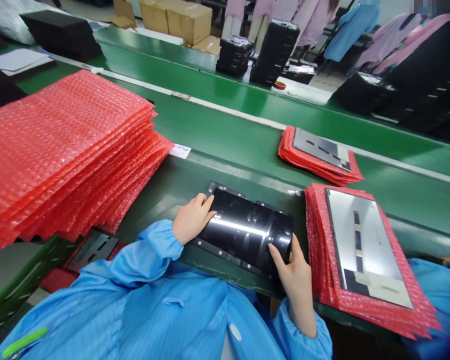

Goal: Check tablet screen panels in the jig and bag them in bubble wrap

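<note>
While I am working at this green-topped counter point(228, 132), the entries are running as follows. Cardboard cartons point(183, 20) and stacked black cases point(273, 52) are standing well beyond it, past a further green belt. Entry one: a tall pile of red bubble-wrap bags point(67, 150) is filling the counter on my left, with no panel lying on it. Entry two: a silver-backed display panel point(363, 245) is lying on a red bag stack point(317, 250) on my right. Entry three: a second silver-backed panel point(320, 147) is resting on a smaller red stack point(296, 155) farther along. So two panels are sitting on bags, while the one before me is lying bare. Entry four: that black glossy display panel point(247, 230), edged by a dark metal frame, is lying on the counter directly under my hands. Entry five: my left grip point(193, 218) is resting flat on its upper left face, fingers together and not closing on it. Entry six: my right grip point(292, 275) is touching its near right edge, thumb on the face; I cannot tell whether it is pinching.
</note>
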Demonstrator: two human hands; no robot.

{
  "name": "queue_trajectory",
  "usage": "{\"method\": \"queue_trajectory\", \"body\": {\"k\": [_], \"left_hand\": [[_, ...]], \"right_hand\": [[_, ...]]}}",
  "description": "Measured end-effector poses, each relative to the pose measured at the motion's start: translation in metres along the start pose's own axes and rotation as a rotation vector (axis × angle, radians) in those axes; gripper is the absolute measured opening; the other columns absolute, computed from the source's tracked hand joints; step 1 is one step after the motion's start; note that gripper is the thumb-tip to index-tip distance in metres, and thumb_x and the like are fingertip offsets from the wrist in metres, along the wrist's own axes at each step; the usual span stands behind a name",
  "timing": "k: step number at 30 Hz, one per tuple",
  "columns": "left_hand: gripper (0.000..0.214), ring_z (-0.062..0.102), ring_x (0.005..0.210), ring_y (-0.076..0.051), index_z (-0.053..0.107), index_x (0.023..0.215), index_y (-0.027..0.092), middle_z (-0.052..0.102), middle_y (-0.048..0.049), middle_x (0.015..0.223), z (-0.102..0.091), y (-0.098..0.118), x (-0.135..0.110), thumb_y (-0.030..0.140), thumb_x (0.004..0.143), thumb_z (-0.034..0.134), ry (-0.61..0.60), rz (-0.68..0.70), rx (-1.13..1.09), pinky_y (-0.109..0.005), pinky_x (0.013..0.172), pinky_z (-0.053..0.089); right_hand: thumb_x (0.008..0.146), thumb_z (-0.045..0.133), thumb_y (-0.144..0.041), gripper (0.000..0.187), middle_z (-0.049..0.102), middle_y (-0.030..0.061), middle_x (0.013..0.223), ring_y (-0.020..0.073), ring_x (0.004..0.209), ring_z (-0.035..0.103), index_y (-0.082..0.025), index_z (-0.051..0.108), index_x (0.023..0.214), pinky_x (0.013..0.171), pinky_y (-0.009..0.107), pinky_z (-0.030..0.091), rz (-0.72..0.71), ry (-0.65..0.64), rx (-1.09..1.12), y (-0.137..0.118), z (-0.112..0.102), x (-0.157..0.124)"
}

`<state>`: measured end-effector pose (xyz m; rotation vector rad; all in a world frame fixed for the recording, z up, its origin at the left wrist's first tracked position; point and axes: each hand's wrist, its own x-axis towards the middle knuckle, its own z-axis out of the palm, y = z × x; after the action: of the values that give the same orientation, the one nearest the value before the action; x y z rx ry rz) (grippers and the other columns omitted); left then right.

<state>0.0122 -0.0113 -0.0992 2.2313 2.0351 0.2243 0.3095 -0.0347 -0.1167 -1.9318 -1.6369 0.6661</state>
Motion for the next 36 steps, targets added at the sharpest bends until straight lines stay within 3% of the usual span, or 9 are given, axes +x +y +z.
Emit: {"method": "queue_trajectory", "body": {"k": [6,11,13,17,20,24,27,32,36], "left_hand": [[0.041,0.06,0.097,-0.021,0.049,0.134,0.02,0.056,-0.0086,0.114,0.0,0.001,0.0,0.037,0.097,0.042,-0.014,0.004,0.032,-0.028,0.06,0.05],[0.042,0.06,0.095,-0.022,0.05,0.133,0.017,0.059,-0.0109,0.112,-0.005,0.002,0.003,0.038,0.098,0.037,-0.033,0.037,0.092,-0.028,0.057,0.046],[0.042,0.059,0.093,-0.023,0.052,0.131,0.016,0.061,-0.0116,0.109,-0.007,0.002,0.005,0.037,0.099,0.036,-0.035,0.067,0.128,-0.029,0.056,0.044],[0.04,0.058,0.094,-0.026,0.056,0.127,0.014,0.063,-0.0134,0.102,-0.012,0.003,0.009,0.032,0.099,0.035,-0.018,0.124,0.18,-0.032,0.059,0.043],[0.042,0.057,0.095,-0.03,0.06,0.126,0.012,0.065,-0.0155,0.103,-0.014,0.001,0.01,0.031,0.098,0.034,0.004,0.181,0.234,-0.038,0.068,0.045],[0.044,0.052,0.113,-0.036,0.06,0.128,0.012,0.061,-0.0179,0.128,-0.009,-0.008,0.01,0.028,0.099,0.032,0.072,0.249,0.228,-0.052,0.091,0.04],[0.049,0.032,0.137,-0.04,0.054,0.135,0.014,0.045,-0.0152,0.148,-0.001,-0.021,0.008,0.039,0.097,0.036,0.067,0.302,0.163,-0.065,0.108,0.019],[0.101,0.018,0.145,-0.038,0.021,0.153,0.015,0.017,-0.0147,0.16,0.012,-0.038,0.005,0.071,0.075,0.053,-0.131,0.33,0.061,-0.069,0.108,0.016],[0.095,0.014,0.147,-0.036,0.019,0.154,0.017,0.014,-0.0115,0.161,0.012,-0.039,0.002,0.069,0.08,0.049,-0.154,0.267,0.079,-0.07,0.107,0.016]], "right_hand": [[0.084,0.053,-0.062,0.08,0.071,0.012,0.11,0.027,0.091,0.071,-0.017,0.035,0.148,0.072,0.031,0.053,-0.026,-0.041,-0.079,-0.004,-0.004,0.004],[0.087,0.042,-0.068,0.083,0.07,0.008,0.068,0.0277,0.057,0.068,-0.012,0.035,0.148,0.052,0.034,0.049,-0.073,-0.105,-0.456,-0.007,-0.009,0.006],[0.088,0.041,-0.067,0.078,0.066,0.0077,0.062,0.0283,0.057,0.067,-0.012,0.042,0.144,0.049,0.033,0.048,-0.136,-0.069,-0.636,-0.008,-0.01,0.008],[0.09,0.05,-0.055,0.055,0.067,0.0176,0.111,0.0333,0.103,0.063,-0.02,0.058,0.132,0.073,0.041,0.054,-0.436,0.031,-0.662,-0.008,-0.011,0.015],[0.089,0.057,-0.048,0.05,0.054,0.0143,0.139,0.0359,0.128,0.047,-0.021,0.057,0.131,0.099,0.056,0.042,-0.518,0.001,-0.59,-0.007,-0.012,0.021],[0.088,0.059,-0.047,0.056,0.053,0.0128,0.142,0.0327,0.129,0.047,-0.019,0.05,0.136,0.109,0.063,0.026,-0.463,-0.027,-0.522,-0.007,-0.015,0.023],[0.085,0.062,-0.052,0.066,0.049,0.015,0.145,0.0335,0.132,0.045,-0.018,0.046,0.139,0.11,0.064,0.021,-0.462,-0.062,-0.515,-0.008,-0.017,0.021],[0.079,0.065,-0.061,0.084,0.04,0.0172,0.151,0.035,0.138,0.039,-0.018,0.038,0.145,0.108,0.064,0.029,-0.463,-0.152,-0.55,-0.007,-0.019,0.016],[0.079,0.067,-0.058,0.084,0.043,0.0178,0.149,0.0349,0.136,0.041,-0.019,0.036,0.146,0.108,0.061,0.031,-0.447,-0.136,-0.565,-0.014,-0.023,0.016]]}}
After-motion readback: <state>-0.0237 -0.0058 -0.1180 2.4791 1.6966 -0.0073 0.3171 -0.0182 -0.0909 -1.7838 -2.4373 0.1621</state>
